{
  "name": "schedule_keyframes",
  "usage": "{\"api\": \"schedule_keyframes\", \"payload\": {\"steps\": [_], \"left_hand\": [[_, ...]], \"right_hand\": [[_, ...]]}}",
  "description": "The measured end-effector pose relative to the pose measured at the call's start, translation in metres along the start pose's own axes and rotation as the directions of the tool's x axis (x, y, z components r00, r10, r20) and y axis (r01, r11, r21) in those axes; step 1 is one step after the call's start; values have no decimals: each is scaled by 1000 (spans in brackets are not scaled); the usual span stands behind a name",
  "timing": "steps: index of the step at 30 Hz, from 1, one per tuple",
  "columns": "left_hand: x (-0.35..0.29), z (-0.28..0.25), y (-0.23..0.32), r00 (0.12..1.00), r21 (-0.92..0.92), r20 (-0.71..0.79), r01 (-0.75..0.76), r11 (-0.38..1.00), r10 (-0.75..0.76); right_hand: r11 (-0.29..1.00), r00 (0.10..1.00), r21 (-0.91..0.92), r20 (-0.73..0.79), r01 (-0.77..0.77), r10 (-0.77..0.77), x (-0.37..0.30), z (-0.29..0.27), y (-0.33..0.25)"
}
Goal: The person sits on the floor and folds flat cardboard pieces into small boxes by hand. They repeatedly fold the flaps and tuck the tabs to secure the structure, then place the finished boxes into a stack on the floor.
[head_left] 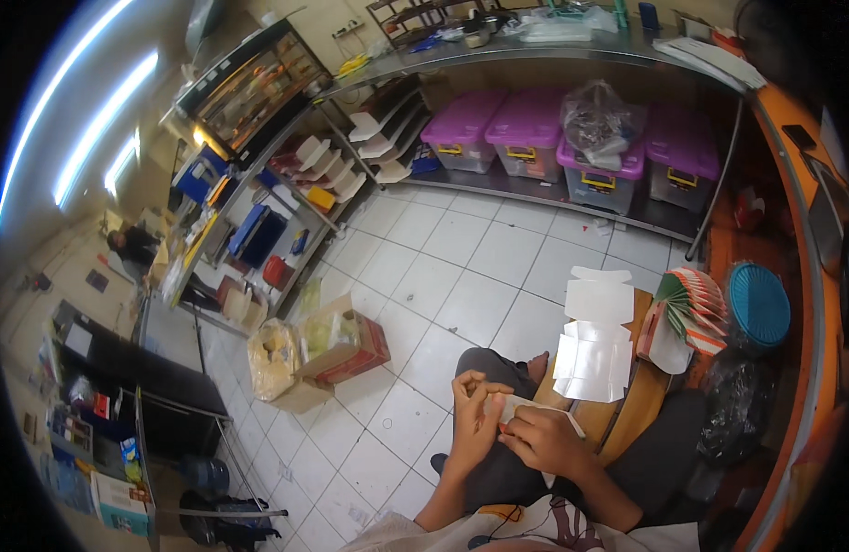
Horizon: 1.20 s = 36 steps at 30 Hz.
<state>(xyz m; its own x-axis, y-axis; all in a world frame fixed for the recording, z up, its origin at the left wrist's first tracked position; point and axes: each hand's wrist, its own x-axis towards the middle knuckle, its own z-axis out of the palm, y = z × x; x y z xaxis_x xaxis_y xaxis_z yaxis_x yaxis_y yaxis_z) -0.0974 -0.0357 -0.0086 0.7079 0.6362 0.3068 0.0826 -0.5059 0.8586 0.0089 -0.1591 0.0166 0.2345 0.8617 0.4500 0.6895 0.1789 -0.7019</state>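
Note:
My left hand [478, 414] and my right hand [542, 440] are close together above my lap. Between them is a small white paperboard carton [514, 405], tilted, with a bit of orange showing near the fingers. Both hands have their fingers bent and pinch its edges; much of the carton is hidden behind the right hand. Just beyond, an unfolded white box blank [594, 361] lies spread on a slatted wooden bench [636, 414], its pale inner side up. To its right stands a fanned stack of orange, green and white box blanks [687, 313].
A round blue lid [758, 304] and a black plastic bag [733, 414] sit at the right. An open cardboard box [346, 340] with wrapped goods stands on the tiled floor. Purple-lidded bins [532, 118] line the shelf under a steel table [535, 55]. Racks stand at the left.

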Motion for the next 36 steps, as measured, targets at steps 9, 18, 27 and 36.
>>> {"api": "schedule_keyframes", "payload": {"steps": [9, 18, 27, 36], "left_hand": [[18, -30, 28, 892, 90, 115, -448, 889, 438], [10, 23, 31, 946, -444, -132, 212, 871, -298], [-4, 41, 23, 872, -569, 26, 415, 710, -489], [-8, 42, 20, 957, -498, -39, 230, 836, -287]], "right_hand": [[907, 971, 404, -143, -120, 192, -5, -35, -8], [974, 844, 181, -492, -140, 213, 4, -24, 2], [916, 809, 221, -431, -334, 399, 5, 7, 23], [897, 797, 351, -441, -269, 412, 3, 2, 12]]}}
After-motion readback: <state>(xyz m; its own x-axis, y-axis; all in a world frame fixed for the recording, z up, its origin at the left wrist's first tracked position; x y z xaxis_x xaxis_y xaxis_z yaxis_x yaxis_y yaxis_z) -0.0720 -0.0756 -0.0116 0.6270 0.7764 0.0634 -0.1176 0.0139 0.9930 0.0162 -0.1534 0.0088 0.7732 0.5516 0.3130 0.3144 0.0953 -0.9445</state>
